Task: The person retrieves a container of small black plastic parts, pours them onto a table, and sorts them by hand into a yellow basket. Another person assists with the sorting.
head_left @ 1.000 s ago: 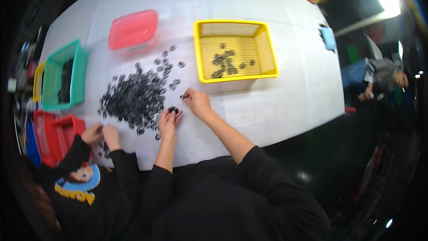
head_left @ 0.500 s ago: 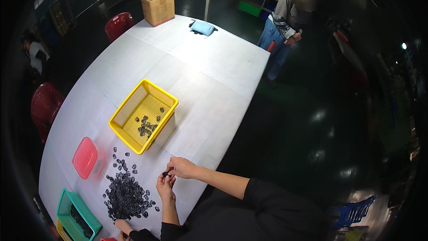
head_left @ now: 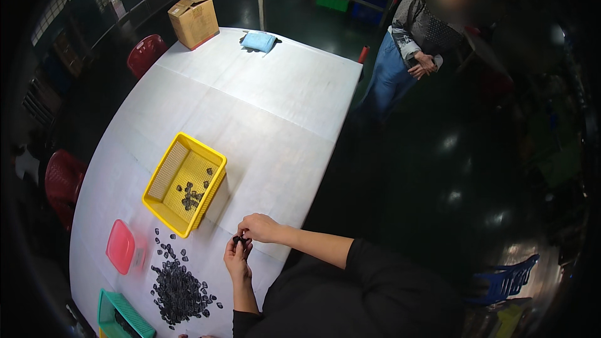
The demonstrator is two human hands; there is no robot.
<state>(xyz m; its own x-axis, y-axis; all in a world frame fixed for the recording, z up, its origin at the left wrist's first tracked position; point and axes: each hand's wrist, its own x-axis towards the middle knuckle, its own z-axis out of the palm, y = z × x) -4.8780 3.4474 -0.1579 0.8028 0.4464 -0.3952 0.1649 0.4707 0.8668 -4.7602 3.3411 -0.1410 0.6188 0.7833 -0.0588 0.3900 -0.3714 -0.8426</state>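
Observation:
My left hand (head_left: 237,264) and my right hand (head_left: 260,228) meet above the near right part of the white table (head_left: 294,131). Between their fingertips is a small black piece (head_left: 239,239), partly hidden by the fingers; its exact kind I cannot make out. Both hands are closed on it. To the left of my hands lies a heap of similar small black pieces (head_left: 181,294), with some scattered around it. Beyond them stands a yellow basket (head_left: 210,209) holding several black pieces. A pink plastic container (head_left: 120,247) sits left of the heap.
A green basket (head_left: 134,313) with dark pieces stands at the near left. At the far end are a cardboard box (head_left: 194,22) and a light blue packet (head_left: 258,41). Red chairs (head_left: 147,55) line the left side. Another person (head_left: 400,50) stands past the far right corner.
The view has shifted, so the table's contents appear lower. My hands stay together on the black piece. Another person's hand by the heap has mostly left the lower edge.

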